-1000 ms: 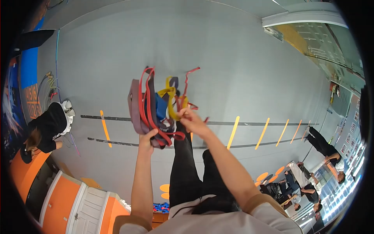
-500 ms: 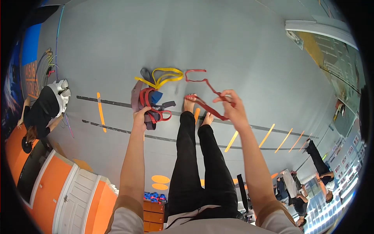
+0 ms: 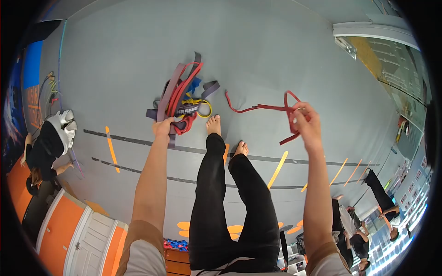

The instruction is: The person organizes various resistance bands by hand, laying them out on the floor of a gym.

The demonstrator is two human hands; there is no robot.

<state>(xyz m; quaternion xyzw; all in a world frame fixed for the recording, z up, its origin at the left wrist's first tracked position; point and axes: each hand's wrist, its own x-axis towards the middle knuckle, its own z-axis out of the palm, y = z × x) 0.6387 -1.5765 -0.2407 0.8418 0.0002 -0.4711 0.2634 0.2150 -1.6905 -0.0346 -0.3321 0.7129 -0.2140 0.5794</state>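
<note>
My left hand [image 3: 162, 129] is closed around a bundle of resistance bands [image 3: 175, 92], mostly red and purple with dark grey ones among them. White lettering shows on one dark band, and a bit of blue band peeks out of the bundle. A yellow band [image 3: 211, 109] loops out beside it, overlapping the bundle in this view. To the right, my right hand [image 3: 308, 124] grips a single red resistance band [image 3: 271, 107]. That band forms a loop at the fingers, and its long tail stretches left in front of my bare feet [image 3: 214, 125].
The grey floor [image 3: 258, 50] carries dark lines and orange strips [image 3: 278, 169]. On the left a person [image 3: 48, 133] bends near a white door [image 3: 94, 234]. Several people [image 3: 357, 239] are at the lower right. An orange cabinet [image 3: 177, 262] stands behind my legs.
My left hand's bundle has swung upward and spread out, overlapping the yellow band. My right hand has moved right, drawing the red band away from my foot. My feet have shifted.
</note>
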